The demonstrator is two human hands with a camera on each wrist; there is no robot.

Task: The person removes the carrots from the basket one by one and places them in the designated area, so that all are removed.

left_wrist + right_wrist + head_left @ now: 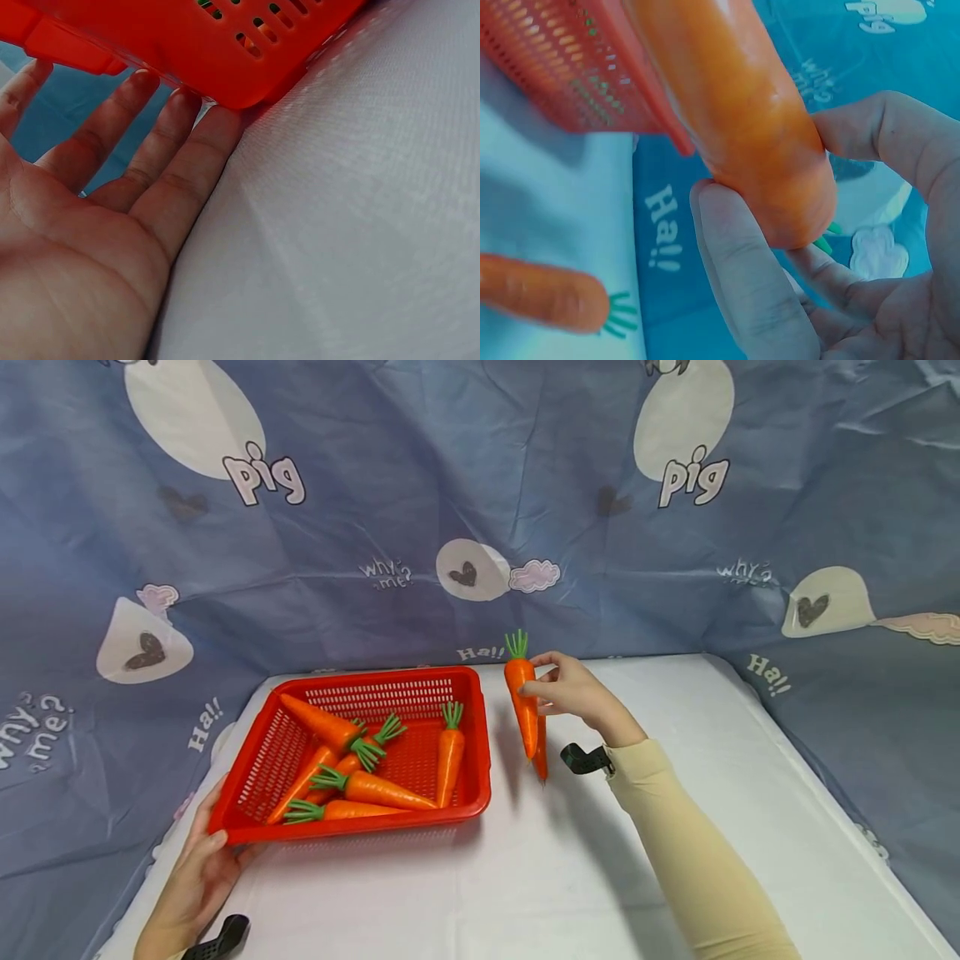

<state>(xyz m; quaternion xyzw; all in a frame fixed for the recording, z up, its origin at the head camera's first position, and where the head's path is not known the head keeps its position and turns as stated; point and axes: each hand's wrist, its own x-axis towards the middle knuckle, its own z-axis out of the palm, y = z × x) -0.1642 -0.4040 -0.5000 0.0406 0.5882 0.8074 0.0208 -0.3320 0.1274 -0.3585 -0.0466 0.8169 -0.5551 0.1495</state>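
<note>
My right hand (573,692) holds an orange carrot (519,683) near its thick end, between thumb and fingers. The carrot hangs tip down, green stalks up, right of the red basket (483,760). A second carrot (544,292) lies on the table behind it, mostly covered in the head view. My left hand (198,872) holds the basket's near left corner, thumb at the rim. In the left wrist view, the other fingers (180,180) reach against the basket's outer wall and lower edge. Inside the basket lie several carrots (378,789) with green stalks, pointing various ways.
A white cloth (525,885) covers the table. Behind it and at the sides hangs a blue-grey printed sheet (405,460) with lettering and hearts. Small black devices (585,760) are strapped to both wrists.
</note>
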